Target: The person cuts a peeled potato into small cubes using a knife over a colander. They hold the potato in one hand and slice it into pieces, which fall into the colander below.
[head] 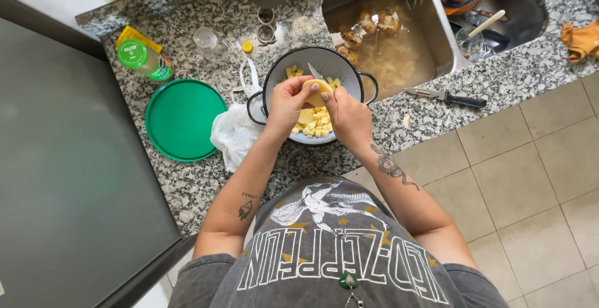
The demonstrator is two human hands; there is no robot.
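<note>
— What are the hands doing?

— The left hand [286,103] is closed around a peeled potato piece [316,90], pale yellow, held up over the colander. The right hand [349,116] is closed on a small knife [314,72]; only the blade tip shows above the potato, pointing away from the person.

— And under them?

— A dark-rimmed enamel colander [349,65] with two loop handles stands on the granite counter [187,189], near its front edge. Diced potato cubes [315,124] lie in its bowl, right below the hands.

— What lies around it?

— Just to its left, touching it, a crumpled white plastic bag [232,132]; beyond that a round green lid [181,119], then a green-capped bottle [146,60] lying on its side. To the right of the colander a black-handled knife [446,97] lies on the counter beside the sink [437,40], whose near basin holds murky water and unpeeled potatoes [368,26].
</note>
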